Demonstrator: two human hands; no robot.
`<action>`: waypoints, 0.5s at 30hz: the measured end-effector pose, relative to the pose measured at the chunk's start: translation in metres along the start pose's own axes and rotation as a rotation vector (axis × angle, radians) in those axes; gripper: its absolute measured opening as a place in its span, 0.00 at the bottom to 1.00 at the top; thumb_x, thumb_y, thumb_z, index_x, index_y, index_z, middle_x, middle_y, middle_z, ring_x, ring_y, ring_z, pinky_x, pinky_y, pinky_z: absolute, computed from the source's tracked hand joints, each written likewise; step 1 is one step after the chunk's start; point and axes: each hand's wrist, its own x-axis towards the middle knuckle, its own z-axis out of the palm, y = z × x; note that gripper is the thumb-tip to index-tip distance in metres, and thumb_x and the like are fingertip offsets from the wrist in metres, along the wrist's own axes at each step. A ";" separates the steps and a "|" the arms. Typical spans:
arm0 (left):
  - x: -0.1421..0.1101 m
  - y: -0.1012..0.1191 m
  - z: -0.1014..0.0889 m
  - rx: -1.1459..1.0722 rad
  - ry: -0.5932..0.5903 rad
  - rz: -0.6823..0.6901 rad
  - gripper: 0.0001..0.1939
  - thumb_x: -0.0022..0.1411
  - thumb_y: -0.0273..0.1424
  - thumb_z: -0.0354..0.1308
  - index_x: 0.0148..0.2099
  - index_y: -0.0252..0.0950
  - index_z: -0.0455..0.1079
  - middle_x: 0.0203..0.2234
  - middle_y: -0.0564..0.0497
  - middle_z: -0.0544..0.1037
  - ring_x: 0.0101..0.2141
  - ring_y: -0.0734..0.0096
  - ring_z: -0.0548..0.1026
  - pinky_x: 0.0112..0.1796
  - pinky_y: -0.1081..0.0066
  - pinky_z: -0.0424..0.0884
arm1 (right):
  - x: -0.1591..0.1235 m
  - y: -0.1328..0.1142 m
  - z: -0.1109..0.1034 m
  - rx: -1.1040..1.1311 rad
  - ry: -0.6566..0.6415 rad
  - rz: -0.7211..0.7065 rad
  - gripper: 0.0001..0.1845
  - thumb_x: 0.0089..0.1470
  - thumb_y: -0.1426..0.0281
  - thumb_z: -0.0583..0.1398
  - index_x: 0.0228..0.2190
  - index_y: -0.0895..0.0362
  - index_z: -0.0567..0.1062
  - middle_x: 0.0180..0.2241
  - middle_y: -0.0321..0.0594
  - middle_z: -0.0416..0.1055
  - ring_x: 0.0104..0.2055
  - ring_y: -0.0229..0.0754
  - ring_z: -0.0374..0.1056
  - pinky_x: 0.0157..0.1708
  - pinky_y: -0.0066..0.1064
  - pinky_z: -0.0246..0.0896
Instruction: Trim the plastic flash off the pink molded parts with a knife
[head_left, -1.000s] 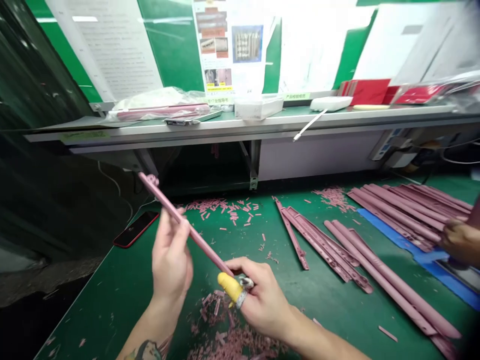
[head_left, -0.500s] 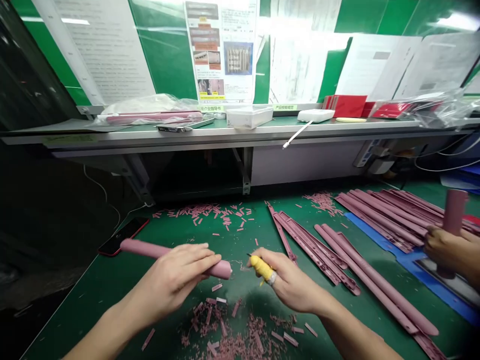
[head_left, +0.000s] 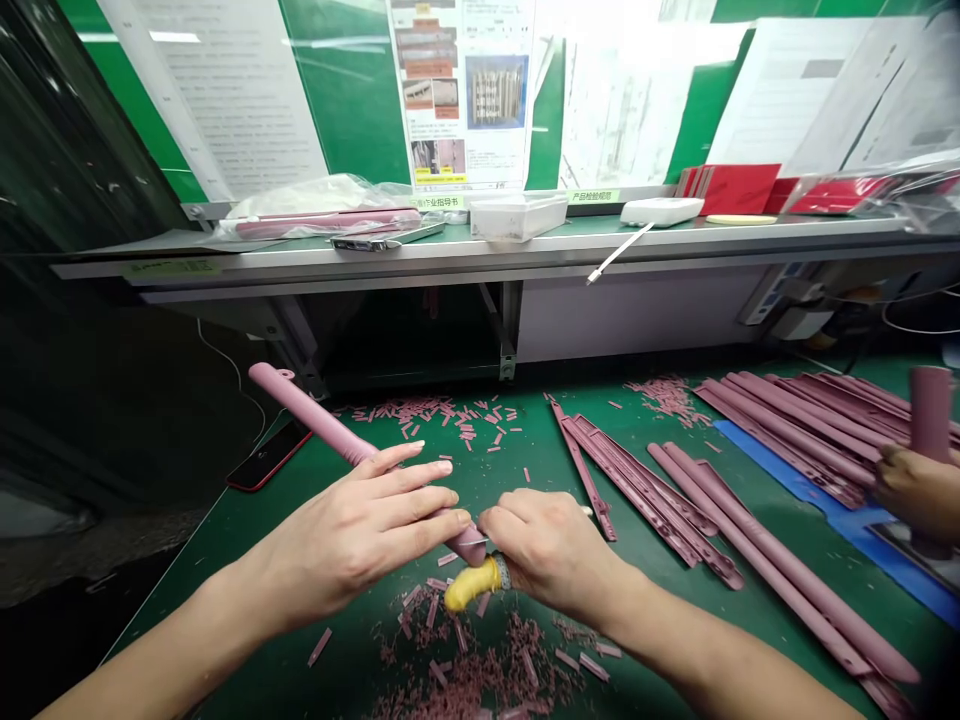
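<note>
My left hand is closed around a long, rounded pink plastic part, fingers laid over it and thumb hidden beneath. The part slants from upper left down to its near end. At that end my right hand grips a small knife, mostly hidden in the fist. Only a thin line of blade shows, against the part's tip. A yellow finger cover with a grey band sits on my right thumb, just below the tip. Pink shavings and small offcuts lie beneath both hands.
Several pink parts lie to the right, more on a blue sheet. A co-worker's hand holds an upright pink piece at far right. A phone lies at left. Behind runs a shelf with a white tray.
My right hand has moved left and turned over, bringing the blade to the part's near end. The part's far end has risen. The view has shifted slightly.
</note>
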 end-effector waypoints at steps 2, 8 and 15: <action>-0.003 0.001 -0.001 0.016 -0.025 0.002 0.26 0.62 0.20 0.52 0.59 0.48 0.66 0.45 0.48 0.79 0.53 0.55 0.72 0.59 0.51 0.54 | 0.000 0.001 -0.001 -0.007 -0.010 -0.032 0.16 0.63 0.66 0.51 0.24 0.56 0.66 0.22 0.35 0.64 0.23 0.37 0.54 0.23 0.32 0.36; -0.004 0.007 -0.004 0.372 -0.099 0.153 0.21 0.66 0.19 0.46 0.59 0.36 0.65 0.47 0.46 0.78 0.56 0.62 0.67 0.62 0.54 0.51 | 0.001 0.001 -0.005 -0.033 0.061 -0.060 0.11 0.62 0.67 0.54 0.27 0.56 0.67 0.22 0.33 0.62 0.23 0.37 0.52 0.23 0.32 0.35; -0.003 0.017 -0.010 0.462 -0.094 0.157 0.18 0.66 0.20 0.46 0.56 0.34 0.66 0.45 0.46 0.78 0.53 0.63 0.70 0.60 0.56 0.55 | 0.001 0.001 -0.012 -0.034 0.076 -0.139 0.17 0.64 0.69 0.49 0.23 0.56 0.64 0.20 0.34 0.60 0.22 0.38 0.48 0.23 0.33 0.35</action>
